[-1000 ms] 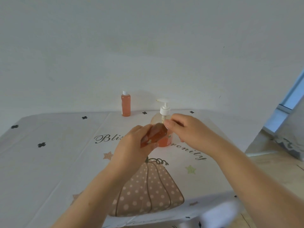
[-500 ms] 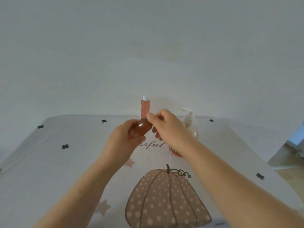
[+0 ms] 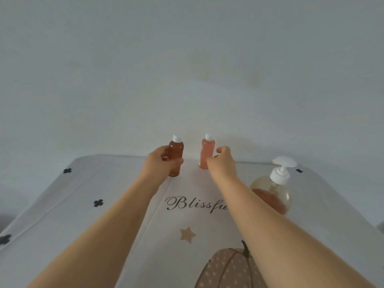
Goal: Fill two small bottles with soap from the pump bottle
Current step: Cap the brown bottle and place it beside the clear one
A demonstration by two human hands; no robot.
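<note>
Head view: the darker small bottle (image 3: 176,154), capped and upright near the far edge of the tablecloth (image 3: 116,183), is gripped round its body by the left hand (image 3: 160,163). The lighter small bottle (image 3: 206,153) is stood near it. The right hand (image 3: 223,163) is curled just beside it; whether it is held cannot be told. The pump bottle (image 3: 276,194) is stood further right.

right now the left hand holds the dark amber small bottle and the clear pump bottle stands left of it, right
No: in the head view the clear round pump bottle stands right of the dark amber small bottle, which the left hand does hold.
</note>
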